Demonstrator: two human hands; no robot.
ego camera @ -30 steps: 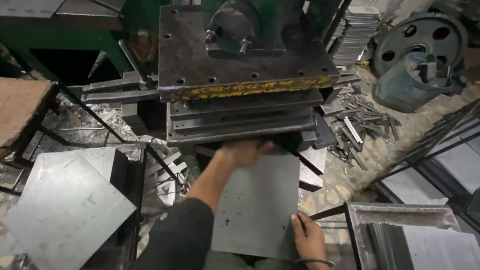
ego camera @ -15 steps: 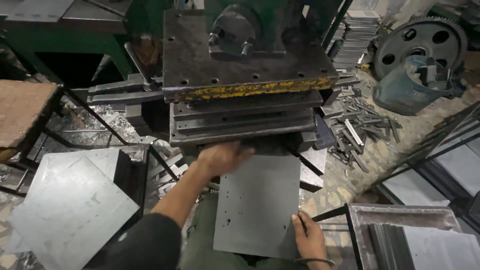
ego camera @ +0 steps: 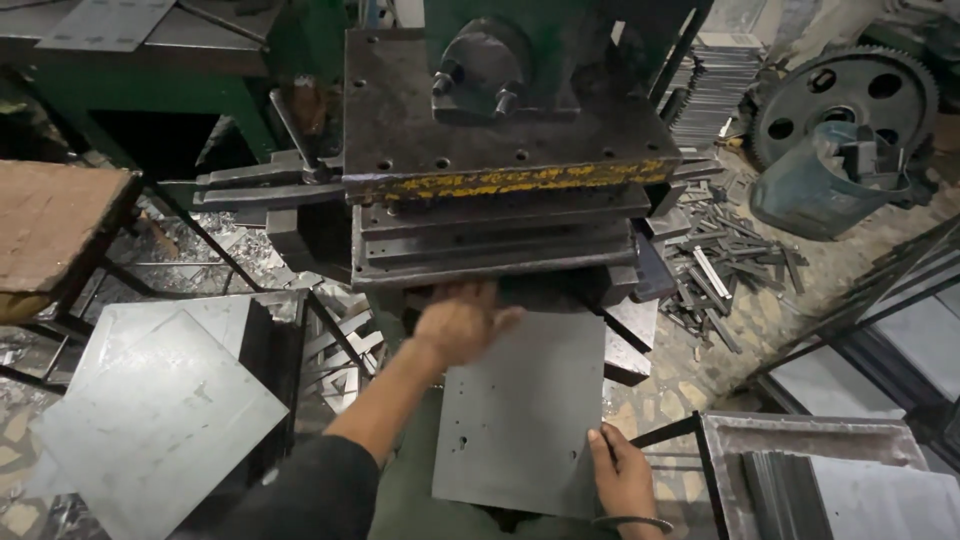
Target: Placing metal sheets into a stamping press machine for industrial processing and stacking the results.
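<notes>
Centrally, the grey metal sheet (ego camera: 520, 410) lies flat below the press (ego camera: 500, 180), its far edge at the die. The left hand (ego camera: 462, 322) rests open on its upper-left corner; the right hand (ego camera: 622, 472) pinches the lower-right edge.

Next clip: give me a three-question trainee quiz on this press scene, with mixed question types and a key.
1. True or false: the right hand grips the near right edge of the grey metal sheet.
2. Where is the left hand? A) on the toothed gear wheel B) at the far end of the sheet, just below the press die C) on the stack of sheets
3. Fill in: the stack of sheets lies to the person's ____.

Key: 1 true; 2 B; 3 left.
</notes>
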